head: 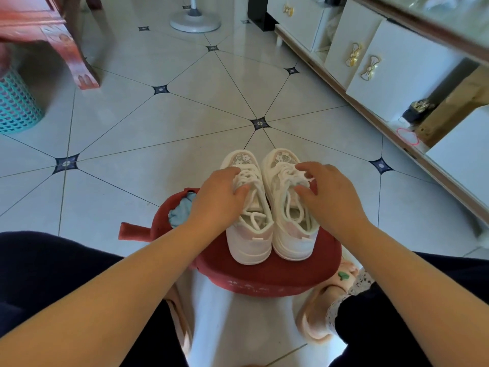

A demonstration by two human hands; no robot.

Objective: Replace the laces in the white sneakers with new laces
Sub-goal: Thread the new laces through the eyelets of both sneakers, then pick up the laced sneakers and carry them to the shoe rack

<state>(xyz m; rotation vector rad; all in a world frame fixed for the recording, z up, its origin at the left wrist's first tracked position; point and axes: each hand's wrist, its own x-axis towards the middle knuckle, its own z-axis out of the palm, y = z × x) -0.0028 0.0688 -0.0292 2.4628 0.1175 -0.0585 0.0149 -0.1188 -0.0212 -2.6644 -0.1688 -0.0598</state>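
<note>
Two white sneakers stand side by side, toes away from me, on a red stool point(267, 276). The left sneaker point(250, 234) and the right sneaker point(292, 239) both carry white laces, loose at the top. My left hand point(219, 200) grips the left sneaker from its left side, thumb over the laces. My right hand point(328, 194) grips the right sneaker from its right side, thumb and fingers over its laces. A light blue bundle point(181, 211) lies on the stool's left part, partly behind my left wrist.
A white cabinet point(397, 62) with gold bow handles runs along the right. A red wooden table leg point(79, 62) and a teal basket point(16, 104) stand at the left. A fan base point(195, 21) sits far back on the tiled floor. My slippered foot point(317, 313) is below the stool.
</note>
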